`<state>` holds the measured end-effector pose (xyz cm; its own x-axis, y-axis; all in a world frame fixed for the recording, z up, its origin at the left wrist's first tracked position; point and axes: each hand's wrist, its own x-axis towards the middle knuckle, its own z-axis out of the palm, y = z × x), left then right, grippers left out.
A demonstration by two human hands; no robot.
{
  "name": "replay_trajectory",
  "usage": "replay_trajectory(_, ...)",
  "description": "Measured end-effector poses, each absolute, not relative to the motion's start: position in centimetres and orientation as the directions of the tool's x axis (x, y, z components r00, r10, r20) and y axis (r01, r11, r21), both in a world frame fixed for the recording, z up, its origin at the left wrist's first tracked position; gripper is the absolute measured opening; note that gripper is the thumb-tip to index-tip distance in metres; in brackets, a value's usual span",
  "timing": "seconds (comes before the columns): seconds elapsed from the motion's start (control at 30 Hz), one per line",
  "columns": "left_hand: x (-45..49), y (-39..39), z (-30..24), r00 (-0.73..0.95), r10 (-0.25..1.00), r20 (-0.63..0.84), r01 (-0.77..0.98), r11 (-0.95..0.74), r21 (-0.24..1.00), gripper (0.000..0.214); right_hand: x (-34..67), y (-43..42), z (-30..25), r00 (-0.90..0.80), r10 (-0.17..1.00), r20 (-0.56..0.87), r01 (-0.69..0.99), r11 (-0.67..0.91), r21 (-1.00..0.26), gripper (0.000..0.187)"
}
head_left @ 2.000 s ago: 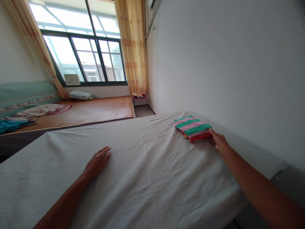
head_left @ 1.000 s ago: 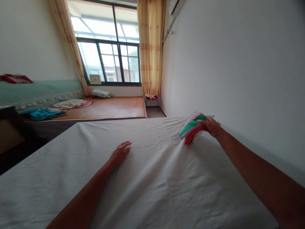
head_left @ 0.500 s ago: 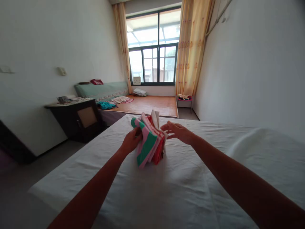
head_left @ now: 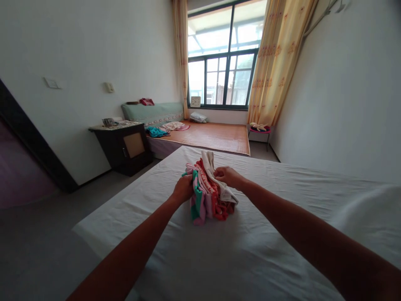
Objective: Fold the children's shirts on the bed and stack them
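Observation:
A bundle of folded clothes stands on edge on the white sheet, in front of me. On its left side is a pink-and-green striped garment, with red folded cloth in the middle. A cream cloth forms the right side. My left hand is closed on the upper left edge of the striped garment. My right hand pinches the cream cloth near its top. Fingertips of the left hand are partly hidden by the fabric.
Beyond the sheet is a low bed with a brown mat and a teal cloth. A dark cabinet stands at the left. A pink stool sits by the curtain at the right.
My right hand, with fingers spread beside the bundle before, has closed on the cream cloth. The bundle's lower folds have fanned out to the right. The view has turned left.

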<state>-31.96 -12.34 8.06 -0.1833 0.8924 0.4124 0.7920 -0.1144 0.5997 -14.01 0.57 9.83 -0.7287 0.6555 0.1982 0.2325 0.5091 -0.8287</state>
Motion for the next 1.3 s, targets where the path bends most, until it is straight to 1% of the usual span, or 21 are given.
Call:
replay_trajectory(0.07, -32.3, -12.1, 9.4, -0.163, 0.89, 0.426, 0.746, -0.172, 0.644, 0.02, -13.7, 1.0, 10.8, -0.718, 0.666, 0.202, 0.188, 0.465, -0.865, 0.005)
replay_trajectory(0.13, -32.9, -11.9, 12.1, -0.199, 0.878, 0.435, 0.646, -0.216, 0.732, 0.019, -13.1, 1.8, 12.7, -0.68, 0.701, 0.213, 0.137, 0.407, -0.903, 0.007)
replay_trajectory(0.23, -34.6, -12.2, 18.0, -0.396, 0.789, 0.47, 0.467, -0.267, 0.843, 0.026, -11.6, 3.6, 17.2, -0.54, 0.794, 0.281, -0.014, 0.325, -0.945, 0.013)
replay_trajectory(0.3, -36.2, -12.7, 21.8, -0.531, 0.64, 0.555, 0.409, -0.38, 0.83, 0.027, -10.3, 5.1, 20.6, -0.404, 0.837, 0.37, -0.192, 0.318, -0.929, 0.018)
replay_trajectory(0.37, -38.1, -13.4, 24.0, -0.607, 0.504, 0.614, 0.406, -0.468, 0.785, 0.027, -8.7, 6.5, 23.1, -0.309, 0.832, 0.46, -0.345, 0.353, -0.87, 0.019)
replay_trajectory(0.43, -40.1, -14.1, 24.0, -0.62, 0.466, 0.632, 0.432, -0.469, 0.77, 0.026, -7.0, 7.7, 24.1, -0.237, 0.829, 0.507, -0.389, 0.397, -0.831, 0.019)
replay_trajectory(0.47, -40.9, -14.5, 23.1, -0.595, 0.515, 0.617, 0.453, -0.418, 0.787, 0.026, -6.2, 8.2, 24.0, -0.199, 0.839, 0.507, -0.35, 0.422, -0.836, 0.018)
replay_trajectory(0.53, -42.1, -15.1, 20.3, -0.47, 0.72, 0.511, 0.538, -0.226, 0.812, 0.025, -4.9, 9.0, 22.5, -0.13, 0.871, 0.473, -0.195, 0.445, -0.874, 0.014)
replay_trajectory(0.57, -42.4, -15.4, 18.7, -0.366, 0.836, 0.409, 0.612, -0.115, 0.782, 0.023, -4.5, 9.2, 21.4, -0.114, 0.884, 0.454, -0.1, 0.445, -0.89, 0.012)
replay_trajectory(0.63, -42.2, -15.8, 15.9, -0.192, 0.947, 0.259, 0.794, -0.006, 0.608, 0.02, -4.2, 9.2, 19.1, -0.153, 0.878, 0.454, 0.146, 0.474, -0.868, 0.01)
replay_trajectory(0.7, -41.1, -15.8, 14.3, -0.135, 0.951, 0.277, 0.92, 0.017, 0.392, 0.022, -4.8, 8.2, 17.1, -0.256, 0.822, 0.509, 0.395, 0.569, -0.721, 0.012)
replay_trajectory(0.77, -39.4, -15.5, 14.1, -0.113, 0.93, 0.349, 0.968, 0.024, 0.25, 0.027, -6.4, 6.2, 16.0, -0.437, 0.717, 0.543, 0.53, 0.693, -0.489, 0.02)
replay_trajectory(0.8, -38.4, -15.3, 14.3, -0.083, 0.935, 0.345, 0.977, 0.009, 0.213, 0.029, -7.5, 4.8, 15.8, -0.545, 0.648, 0.531, 0.512, 0.76, -0.401, 0.023)
replay_trajectory(0.87, -36.5, -14.6, 14.7, 0.01, 0.973, 0.23, 0.984, -0.051, 0.173, 0.027, -9.7, 1.6, 15.8, -0.792, 0.453, 0.409, 0.355, 0.887, -0.295, 0.018)
replay_trajectory(0.9, -35.6, -14.2, 14.8, 0.061, 0.987, 0.148, 0.983, -0.086, 0.165, 0.025, -10.8, 0.0, 15.9, -0.866, 0.366, 0.34, 0.29, 0.922, -0.255, 0.016)
replay_trajectory(0.97, -34.3, -13.6, 14.5, 0.138, 0.99, 0.023, 0.976, -0.14, 0.166, 0.023, -12.4, -2.7, 16.1, -0.925, 0.293, 0.241, 0.25, 0.949, -0.194, 0.018)
replay_trajectory(1.03, -33.5, -13.1, 13.7, 0.196, 0.981, -0.008, 0.96, -0.191, 0.203, 0.024, -13.4, -4.6, 15.8, -0.924, 0.336, 0.184, 0.314, 0.939, -0.139, 0.025)
replay_trajectory(1.1, -33.2, -12.7, 12.9, 0.226, 0.974, 0.018, 0.939, -0.223, 0.26, 0.025, -13.9, -5.6, 15.0, -0.901, 0.4, 0.168, 0.39, 0.916, -0.091, 0.032)
replay_trajectory(1.17, -33.2, -12.6, 12.5, 0.219, 0.975, 0.039, 0.922, -0.22, 0.318, 0.026, -14.2, -5.9, 14.1, -0.885, 0.426, 0.19, 0.422, 0.905, -0.06, 0.026)
replay_trajectory(1.23, -33.4, -12.7, 12.5, 0.2, 0.979, 0.035, 0.911, -0.199, 0.36, 0.027, -14.3, -5.4, 13.7, -0.87, 0.439, 0.225, 0.435, 0.898, -0.073, 0.017)
replay_trajectory(1.3, -33.8, -12.9, 12.6, 0.183, 0.983, 0.03, 0.911, -0.181, 0.369, 0.026, -14.3, -4.2, 14.5, -0.819, 0.493, 0.293, 0.461, 0.87, -0.174, 0.015)
